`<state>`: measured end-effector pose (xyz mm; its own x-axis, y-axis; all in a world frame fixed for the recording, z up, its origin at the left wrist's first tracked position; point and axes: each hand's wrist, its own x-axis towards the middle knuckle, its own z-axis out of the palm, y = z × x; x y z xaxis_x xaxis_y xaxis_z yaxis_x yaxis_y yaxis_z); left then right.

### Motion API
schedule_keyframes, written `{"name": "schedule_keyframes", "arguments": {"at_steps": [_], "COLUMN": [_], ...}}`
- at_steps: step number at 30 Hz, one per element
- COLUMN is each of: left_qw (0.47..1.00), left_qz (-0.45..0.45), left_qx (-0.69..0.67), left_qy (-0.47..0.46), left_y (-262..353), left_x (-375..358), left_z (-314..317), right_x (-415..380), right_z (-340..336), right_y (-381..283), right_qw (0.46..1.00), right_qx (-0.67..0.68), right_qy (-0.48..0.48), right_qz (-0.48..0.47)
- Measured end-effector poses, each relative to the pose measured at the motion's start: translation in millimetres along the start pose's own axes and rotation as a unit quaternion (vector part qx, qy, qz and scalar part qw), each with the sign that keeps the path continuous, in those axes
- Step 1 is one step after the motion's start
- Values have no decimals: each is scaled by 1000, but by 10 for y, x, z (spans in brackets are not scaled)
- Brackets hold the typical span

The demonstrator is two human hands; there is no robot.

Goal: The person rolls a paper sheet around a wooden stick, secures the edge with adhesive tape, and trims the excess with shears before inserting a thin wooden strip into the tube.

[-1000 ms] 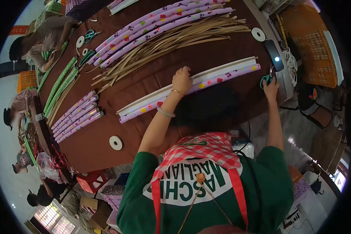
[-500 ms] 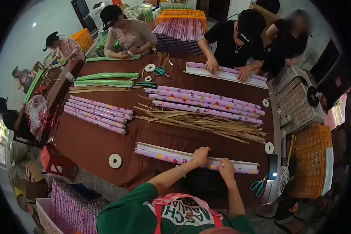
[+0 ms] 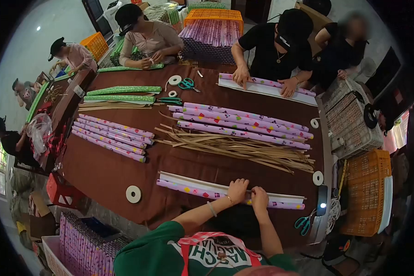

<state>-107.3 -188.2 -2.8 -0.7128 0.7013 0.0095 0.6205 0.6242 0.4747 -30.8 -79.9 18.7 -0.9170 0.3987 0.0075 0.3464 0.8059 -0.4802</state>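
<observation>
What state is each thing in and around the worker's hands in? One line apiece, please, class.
Purple patterned sheet: partly rolled, white part showing
Left hand: on the sheet
Right hand: on the sheet, beside the left
Brown strips: loose, overlapping
Purple rolls: rolled, lying beyond the strips
White tape roll: lying flat
Teal-handled scissors: lying down, blade opening unclear
Black device: lit

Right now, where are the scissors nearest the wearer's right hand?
Head view, lower right: the teal scissors lie near the right end of the brown table, below-left of the lit black device and right of the right hand.
</observation>
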Motion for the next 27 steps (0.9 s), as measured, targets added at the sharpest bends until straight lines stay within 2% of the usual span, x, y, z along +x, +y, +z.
{"name": "schedule_keyframes", "arguments": {"at_steps": [4,6,10,12,13,15,16,18,19,27], "left_qw": [998,993,989,986,985,983,980,969,960,953], "left_qz": [23,65,121,137,136,66,85,231,266,281], "left_qx": [52,71,18,-100,-102,-160,-157,-88,-79,-19], "left_qy": [29,63,83,-4,-5,-64,-87,-28,-30,-109], "left_y": [14,18,20,-39,-29,-27,-51,-216,-223,-225], "left_x": [2,22,35,40,22,17,25,21,30,55], "left_z": [83,48,70,179,136,-44,-56,82,-2,-21], "right_x": [2,15,12,24,17,24,18,49,36,18], "right_z": [-45,-75,-55,-44,-48,4,24,-41,-58,-32], "right_y": [-45,-60,-63,-59,-45,27,48,-21,-37,-2], "right_qw": [1000,1000,1000,1000,1000,1000,1000,999,998,998], "right_qx": [14,6,3,11,16,17,21,24,25,49], "right_qy": [1,-4,1,3,4,6,9,-9,-20,-7], "right_qz": [-10,-6,15,11,7,2,-2,23,47,31]}}
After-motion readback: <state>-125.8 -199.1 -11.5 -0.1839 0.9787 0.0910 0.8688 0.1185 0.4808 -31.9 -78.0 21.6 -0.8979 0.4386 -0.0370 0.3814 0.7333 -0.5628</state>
